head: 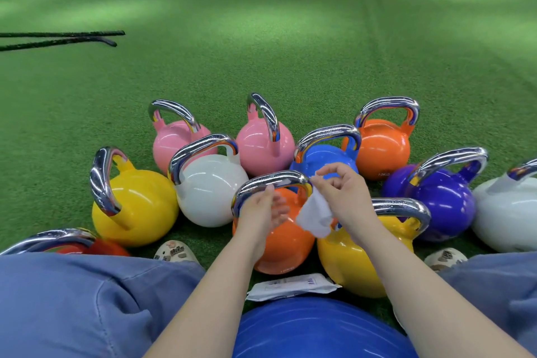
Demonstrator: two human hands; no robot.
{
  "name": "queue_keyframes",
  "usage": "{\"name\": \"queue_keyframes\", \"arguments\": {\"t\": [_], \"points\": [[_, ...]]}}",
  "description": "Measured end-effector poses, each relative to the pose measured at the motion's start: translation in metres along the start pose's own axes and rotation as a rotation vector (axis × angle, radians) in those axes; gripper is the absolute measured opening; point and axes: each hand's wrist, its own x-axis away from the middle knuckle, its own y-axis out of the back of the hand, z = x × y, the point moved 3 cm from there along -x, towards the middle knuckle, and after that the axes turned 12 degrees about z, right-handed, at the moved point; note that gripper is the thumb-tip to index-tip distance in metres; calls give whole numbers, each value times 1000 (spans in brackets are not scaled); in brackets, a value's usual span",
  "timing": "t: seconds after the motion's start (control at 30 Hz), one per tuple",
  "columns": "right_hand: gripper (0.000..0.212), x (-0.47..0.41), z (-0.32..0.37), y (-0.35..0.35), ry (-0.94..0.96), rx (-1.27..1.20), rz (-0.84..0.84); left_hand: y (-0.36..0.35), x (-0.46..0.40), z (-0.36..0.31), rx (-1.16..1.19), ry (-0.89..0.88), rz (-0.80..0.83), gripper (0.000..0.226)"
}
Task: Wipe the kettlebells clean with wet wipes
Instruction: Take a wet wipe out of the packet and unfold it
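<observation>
A: Surface noted: green artificial turf [290,52], short nap, even texture. A cluster of kettlebells stands on it, each a glossy round ball with a polished chrome handle.

B: Nearest one?

A: The orange kettlebell [279,247], directly ahead between the knees. Its chrome handle [270,180] arches upright. The left hand [261,212] sits just under that handle in front of the ball, fingers loosely extended; the fingertips are blurred, and I cannot tell whether they touch the paint.

B: Right hand?

A: The right hand [340,192] pinches a white wet wipe [316,216] between thumb and fingers. The wipe hangs crumpled and soft, draped against the right end of the handle.

B: Neighbours?

A: A yellow kettlebell [357,264] touching the orange one on its right; a white kettlebell [212,192] and a second yellow kettlebell [136,206] to the left; two pink ones [261,148] behind; a blue kettlebell [322,160], a second orange one [383,148] and a purple kettlebell [438,200] further right.

B: Supply?

A: A flat white wipe pack [290,285], crinkled plastic film, lies on the turf just below the orange kettlebell, beside a smooth blue ball [319,331].
</observation>
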Motion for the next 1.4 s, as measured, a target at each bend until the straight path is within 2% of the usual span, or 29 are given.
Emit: {"name": "queue_keyframes", "arguments": {"t": [0.07,0.13,0.17,0.23,0.3,0.4,0.47,0.57,0.67,0.73,0.77,0.87,1.07,1.23,1.4], "points": [[18,-2,4,-10,-60,-17,155,-10,2,3,218,183,263,59],[13,-1,7,-23,-156,-109,357,-13,1,4,408,209,446,75],[12,-2,10,-26,-177,-116,412,-12,-2,4,496,200,471,76],[11,-8,15,-23,-156,-129,395,-9,-4,2,629,181,444,72],[10,-20,17,-12,-92,-168,257,-7,-7,-4,686,152,414,66],[16,-39,13,4,-54,-168,41,0,-15,-11,652,62,267,33],[16,-52,6,7,-63,-135,9,3,-22,-17,631,18,170,19],[19,-68,5,0,-80,-102,115,5,-28,-27,620,-32,90,23],[33,-77,2,-10,-161,-140,337,6,-28,-34,563,-48,69,25],[52,-76,-5,-15,-169,-50,426,9,-27,-36,519,-39,56,28],[56,-76,-8,-16,-156,-40,413,11,-28,-36,499,-41,37,32],[22,-78,-19,-18,-169,-281,272,12,-29,-38,467,-73,4,38],[18,-77,-19,-21,-174,-378,72,14,-29,-43,562,-111,57,44],[34,-66,-16,-21,-283,-195,238,16,-31,-46,631,-109,82,54],[29,-61,-9,-24,-277,-132,344,11,-31,-46,614,-94,110,51]]}}
